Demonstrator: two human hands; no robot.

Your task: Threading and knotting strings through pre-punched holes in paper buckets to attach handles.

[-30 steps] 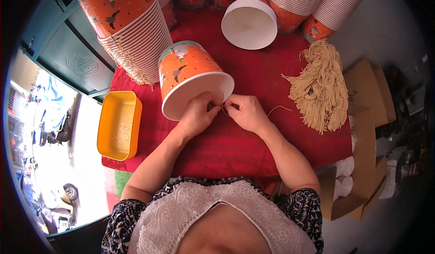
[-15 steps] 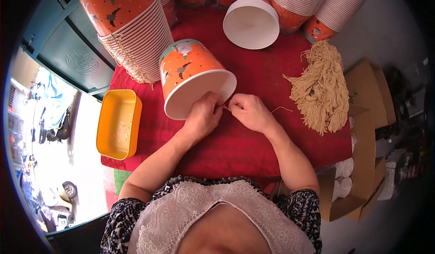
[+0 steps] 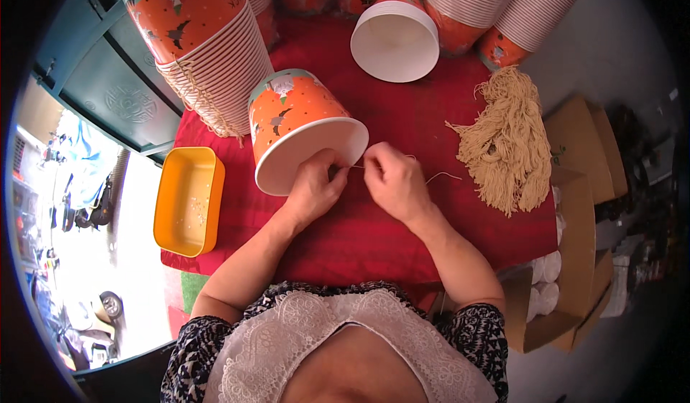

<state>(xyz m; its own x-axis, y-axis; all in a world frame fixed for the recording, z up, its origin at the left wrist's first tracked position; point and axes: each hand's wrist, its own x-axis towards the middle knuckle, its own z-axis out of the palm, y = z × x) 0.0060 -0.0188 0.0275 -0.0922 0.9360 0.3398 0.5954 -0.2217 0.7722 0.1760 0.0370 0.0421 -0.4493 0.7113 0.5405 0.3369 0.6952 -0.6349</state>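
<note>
An orange paper bucket (image 3: 313, 105) with bat and ghost prints lies tilted on its side, its white-rimmed mouth toward me. At the mouth's lower right, my left hand (image 3: 316, 186) is closed in a pinch, its fingertips partly hidden. Just to its right, apart from the bucket, my right hand (image 3: 397, 182) pinches the same thin beige cord (image 3: 445, 174). A short piece of it spans the gap between the hands, and a loose tail trails on the cloth to the right. Whether the cord passes through the bucket's wall is hidden.
A tall bucket stack (image 3: 215, 62) draped with cords stands at the left, above a yellow tub (image 3: 189, 202) holding small white bits. A beige cord bundle (image 3: 503, 144) lies right. One white-mouthed bucket (image 3: 395, 42) and wrapped stacks line the back; cardboard boxes (image 3: 575, 259) stand beyond the red cloth.
My right hand has turned more upright and drawn slightly away from the left, with the cord between them. The bucket and my left hand have shifted a little left and nearer.
</note>
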